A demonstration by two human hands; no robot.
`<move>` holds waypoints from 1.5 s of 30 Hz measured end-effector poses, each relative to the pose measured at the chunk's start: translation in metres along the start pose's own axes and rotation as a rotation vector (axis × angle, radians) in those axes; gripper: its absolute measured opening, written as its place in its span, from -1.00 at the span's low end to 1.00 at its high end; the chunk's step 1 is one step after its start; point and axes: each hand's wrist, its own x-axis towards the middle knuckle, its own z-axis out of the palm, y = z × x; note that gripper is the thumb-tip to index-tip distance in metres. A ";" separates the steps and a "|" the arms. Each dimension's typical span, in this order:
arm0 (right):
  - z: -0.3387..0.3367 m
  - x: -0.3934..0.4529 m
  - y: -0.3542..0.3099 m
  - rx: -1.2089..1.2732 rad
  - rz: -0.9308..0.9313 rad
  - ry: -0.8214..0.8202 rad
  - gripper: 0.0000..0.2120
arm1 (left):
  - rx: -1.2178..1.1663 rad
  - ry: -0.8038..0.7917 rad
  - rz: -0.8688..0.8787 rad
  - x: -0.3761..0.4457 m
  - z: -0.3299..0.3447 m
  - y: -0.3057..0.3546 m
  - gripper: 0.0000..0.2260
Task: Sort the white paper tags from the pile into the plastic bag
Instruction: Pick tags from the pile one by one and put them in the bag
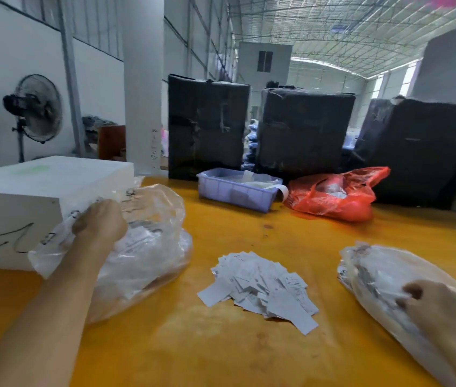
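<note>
The left hand [101,222] grips the crumpled rim of a clear plastic bag [148,247] that lies on the yellow desk [249,353], tags showing through its film. To that hand's right, between both hands, a loose pile of white paper tags [263,286] rests on the desk. The right hand [439,311], fingers curled, holds a second clear bag [375,275] stuffed with paper. Beyond the hands stand a blue tray [235,191] and a red bag [335,194].
</note>
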 end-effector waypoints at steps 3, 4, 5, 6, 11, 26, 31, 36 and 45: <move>-0.005 0.000 0.002 0.098 -0.028 0.101 -0.98 | -0.043 0.086 0.035 0.011 0.000 0.004 -0.78; -0.005 -0.001 0.004 0.121 -0.028 0.100 -0.97 | -0.077 0.092 0.070 0.013 0.000 0.009 -0.73; -0.004 -0.001 0.006 0.124 -0.019 0.066 -0.90 | -0.105 0.079 0.098 0.018 0.002 0.013 -0.70; -0.001 -0.002 0.007 0.088 -0.017 0.016 -0.78 | -0.139 0.071 0.152 0.024 0.006 0.016 -0.69; 0.003 -0.004 0.006 0.013 -0.084 -0.007 -0.88 | -0.196 0.071 0.283 0.009 0.015 0.049 -0.69; -0.011 -0.002 -0.002 0.222 -0.077 0.004 -0.82 | -0.538 -0.138 0.819 -0.123 0.026 0.131 -0.76; -0.018 -0.002 -0.001 0.394 -0.067 -0.199 -0.79 | -0.523 -0.321 0.845 -0.141 0.047 0.136 -0.78; -0.025 -0.001 -0.006 0.639 0.044 -0.009 -0.91 | -0.591 -0.395 0.835 -0.146 0.054 0.138 -0.81; -0.030 -0.038 -0.071 1.342 0.032 -0.204 -0.90 | -1.060 -0.539 0.672 -0.153 0.044 0.145 -0.74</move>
